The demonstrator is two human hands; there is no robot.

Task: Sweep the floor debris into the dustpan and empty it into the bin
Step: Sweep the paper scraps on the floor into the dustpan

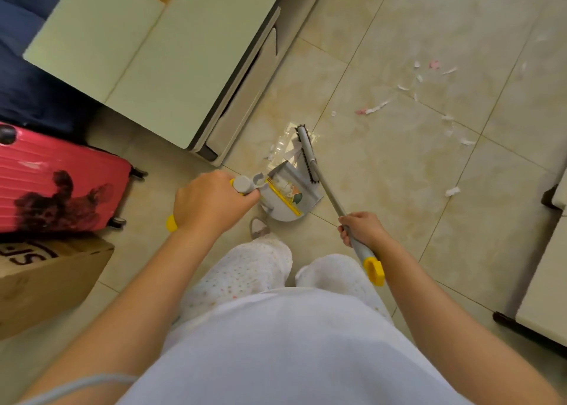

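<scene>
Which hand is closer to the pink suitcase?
Left. The left hand, gripping the dustpan handle, is a short way to the right of the pink suitcase in the picture. The right hand, holding the broom handle, is farther right.

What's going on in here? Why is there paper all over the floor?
A person is sweeping up. The left hand grips the handle of the dustpan, and the right hand grips the broom, whose head sits at the pan's mouth. A few bits are inside, but many paper scraps lie scattered on the floor.
</scene>
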